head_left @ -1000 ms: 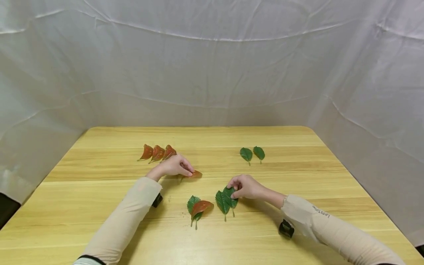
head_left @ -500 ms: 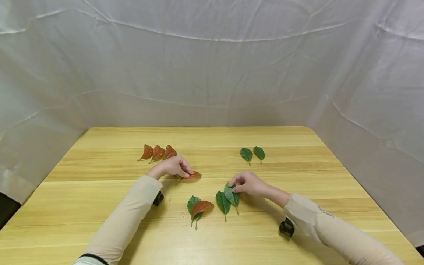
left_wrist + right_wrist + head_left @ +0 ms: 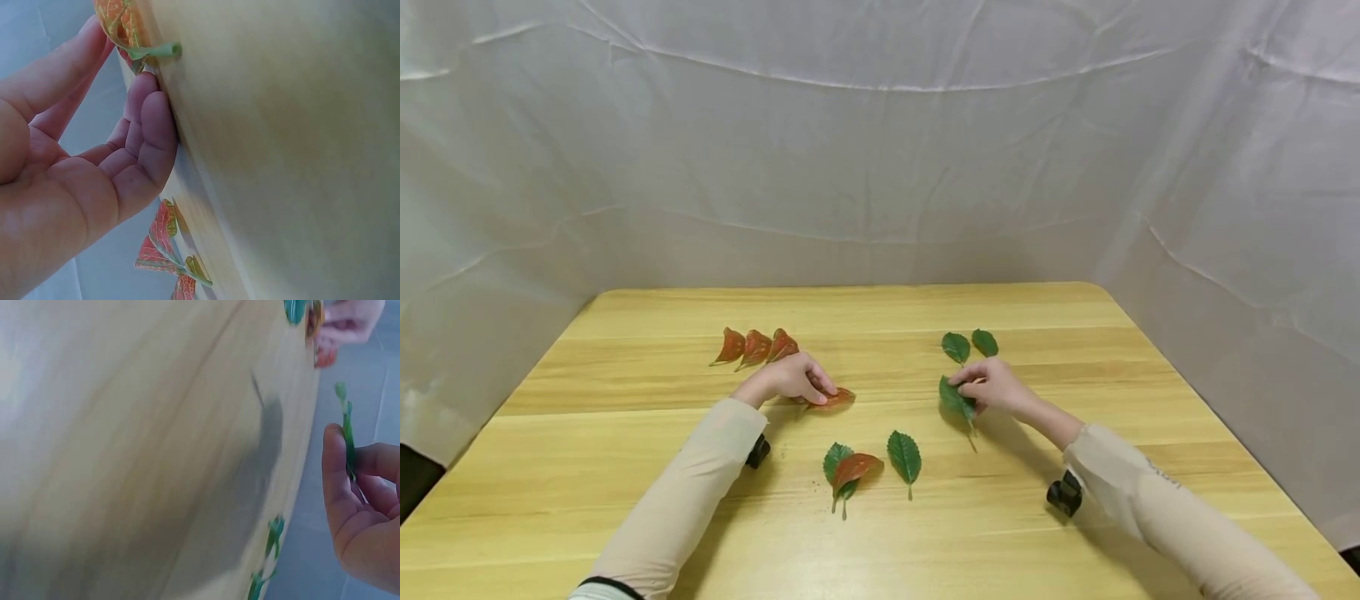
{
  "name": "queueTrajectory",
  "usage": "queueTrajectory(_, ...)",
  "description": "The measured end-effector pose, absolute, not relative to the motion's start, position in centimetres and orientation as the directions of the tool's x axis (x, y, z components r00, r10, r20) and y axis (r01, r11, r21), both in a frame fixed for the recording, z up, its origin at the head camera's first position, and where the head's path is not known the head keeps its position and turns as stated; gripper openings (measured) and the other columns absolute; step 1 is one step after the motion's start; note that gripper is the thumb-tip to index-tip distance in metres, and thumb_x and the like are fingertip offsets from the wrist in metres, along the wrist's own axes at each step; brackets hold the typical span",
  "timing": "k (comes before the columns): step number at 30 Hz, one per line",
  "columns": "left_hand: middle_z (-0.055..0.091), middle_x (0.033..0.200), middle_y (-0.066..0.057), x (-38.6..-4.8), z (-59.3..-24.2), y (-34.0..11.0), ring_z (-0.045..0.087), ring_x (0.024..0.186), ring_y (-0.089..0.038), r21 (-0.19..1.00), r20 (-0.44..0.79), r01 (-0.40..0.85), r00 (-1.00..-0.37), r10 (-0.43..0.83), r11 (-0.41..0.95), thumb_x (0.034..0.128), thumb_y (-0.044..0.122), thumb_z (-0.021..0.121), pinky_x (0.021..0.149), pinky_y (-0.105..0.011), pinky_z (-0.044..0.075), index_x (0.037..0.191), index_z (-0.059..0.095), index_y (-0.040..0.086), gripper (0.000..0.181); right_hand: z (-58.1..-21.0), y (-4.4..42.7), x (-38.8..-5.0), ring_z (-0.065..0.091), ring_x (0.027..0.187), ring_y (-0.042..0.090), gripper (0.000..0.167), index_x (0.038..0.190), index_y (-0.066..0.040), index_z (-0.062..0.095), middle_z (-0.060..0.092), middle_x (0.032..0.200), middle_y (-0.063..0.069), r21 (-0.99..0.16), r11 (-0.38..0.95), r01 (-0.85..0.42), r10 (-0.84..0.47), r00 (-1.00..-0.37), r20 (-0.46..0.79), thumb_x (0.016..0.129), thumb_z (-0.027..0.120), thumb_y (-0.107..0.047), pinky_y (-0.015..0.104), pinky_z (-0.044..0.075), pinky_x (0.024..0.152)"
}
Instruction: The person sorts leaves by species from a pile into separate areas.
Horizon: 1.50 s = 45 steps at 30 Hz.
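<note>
My left hand [image 3: 793,377] pinches a red leaf [image 3: 842,398] low over the table; in the left wrist view its green stem [image 3: 156,50] points away from the fingers. Between thumb and fingers, my right hand [image 3: 997,388] holds a green leaf [image 3: 953,397], raised off the wood with its shadow below in the right wrist view. Two green leaves [image 3: 956,347] lie just beyond that hand. Beyond the left hand, three red leaves [image 3: 756,347] lie in a row. Nearer me, a red leaf [image 3: 859,468] overlaps a green one [image 3: 836,457], and a single green leaf [image 3: 904,456] lies beside them.
A wooden table [image 3: 880,550] carries all the leaves. Pale cloth [image 3: 880,167] hangs behind it and along both sides. Small dark crumbs lie by the overlapping pair. Black wrist cameras [image 3: 1064,493] sit under both forearms.
The right hand has lifted its green leaf away from the neighbouring one and carried it up and right, towards the two far green leaves. The left hand has barely moved with its red leaf.
</note>
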<state>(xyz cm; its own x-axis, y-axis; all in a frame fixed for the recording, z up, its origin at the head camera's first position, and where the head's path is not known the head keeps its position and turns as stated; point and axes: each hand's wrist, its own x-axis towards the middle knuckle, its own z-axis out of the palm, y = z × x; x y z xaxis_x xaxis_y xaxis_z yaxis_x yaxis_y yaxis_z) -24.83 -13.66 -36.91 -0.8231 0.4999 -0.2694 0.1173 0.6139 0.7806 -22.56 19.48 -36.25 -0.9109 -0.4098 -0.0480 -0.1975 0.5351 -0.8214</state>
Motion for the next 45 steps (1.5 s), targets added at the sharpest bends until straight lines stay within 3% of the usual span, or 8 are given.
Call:
queueTrajectory(7,0.066,0.077,-0.006,-24.8,-36.8,-13.6,0.052,0.057,-0.009,0.769,-0.275,0.122,-0.823,0.497,0.627,0.0769,-0.001,0.067,0.052,-0.025,0.042,0.092,0.069,-0.002,0.016,-36.3,20.9,-23.9,0.058,0.060,0.015,0.023,0.101,0.014,0.059,0.058,0.095,0.020,-0.849,0.513,-0.127,-0.300,-0.953,-0.038,0.083,0.060,-0.001,0.029,0.050,0.055)
queueTrajectory(11,0.066,0.077,-0.006,-24.7,-36.8,-13.7,0.052,0.057,-0.010,0.772,-0.282,0.111,-0.822,0.494,0.625,0.0769,-0.001,0.067,0.051,-0.025,0.042,0.092,0.069,-0.002,0.016,-36.0,21.6,-24.8,0.060,0.065,0.015,0.030,0.106,0.014,0.056,0.053,0.101,0.022,-0.849,0.524,-0.071,-0.234,-0.970,-0.063,0.082,0.062,-0.001,0.030,0.051,0.058)
queueTrajectory(24,0.067,0.078,-0.006,-24.7,-36.6,-13.9,0.053,0.057,-0.009,0.771,-0.304,0.084,-0.823,0.480,0.632,0.0771,-0.002,0.066,0.051,-0.025,0.041,0.093,0.069,-0.002,0.016,-36.7,24.3,-28.7,0.060,0.060,0.014,0.032,0.113,0.016,0.049,0.054,0.088,0.016,-0.918,0.392,0.067,-0.079,-0.991,-0.106,0.084,0.057,0.005,0.027,0.051,0.059)
queueTrajectory(29,0.067,0.079,-0.006,-24.7,-36.8,-13.9,0.052,0.054,-0.009,0.780,-0.307,0.075,-0.819,0.485,0.622,0.0771,-0.002,0.066,0.048,-0.023,0.039,0.094,0.069,-0.002,0.017,-37.1,24.8,-29.6,0.060,0.061,0.013,0.027,0.109,0.017,0.051,0.054,0.094,0.018,-0.919,0.376,0.114,-0.005,-0.992,-0.125,0.085,0.055,0.004,0.028,0.051,0.062)
queueTrajectory(33,0.067,0.079,-0.006,-24.7,-37.0,-13.8,0.050,0.052,-0.008,0.779,-0.315,0.068,-0.817,0.483,0.623,0.0771,-0.002,0.066,0.047,-0.022,0.038,0.094,0.069,-0.002,0.017,-37.4,25.2,-30.0,0.061,0.064,0.013,0.027,0.110,0.016,0.051,0.051,0.107,0.028,-0.901,0.413,0.132,0.028,-0.991,-0.132,0.087,0.052,0.004,0.027,0.051,0.063)
queueTrajectory(37,0.066,0.077,-0.006,-24.7,-37.0,-13.7,0.048,0.052,-0.008,0.776,-0.315,0.068,-0.819,0.480,0.626,0.0769,-0.002,0.067,0.047,-0.023,0.038,0.093,0.069,-0.001,0.017,-37.7,25.6,-30.4,0.059,0.071,0.016,0.030,0.114,0.016,0.049,0.044,0.119,0.032,-0.893,0.424,0.151,0.058,-0.989,-0.139,0.086,0.048,0.007,0.025,0.051,0.062)
queueTrajectory(45,0.066,0.078,-0.011,-24.6,-36.7,-13.5,0.044,0.050,-0.008,0.783,-0.320,0.059,-0.815,0.483,0.619,0.0771,-0.003,0.066,0.047,-0.022,0.036,0.093,0.069,-0.003,0.016,-38.5,26.3,-30.7,0.045,0.108,0.039,0.037,0.123,0.015,0.042,0.035,0.129,0.031,-0.868,0.456,0.197,0.062,-0.980,-0.190,0.087,0.042,0.010,0.026,0.049,0.070)
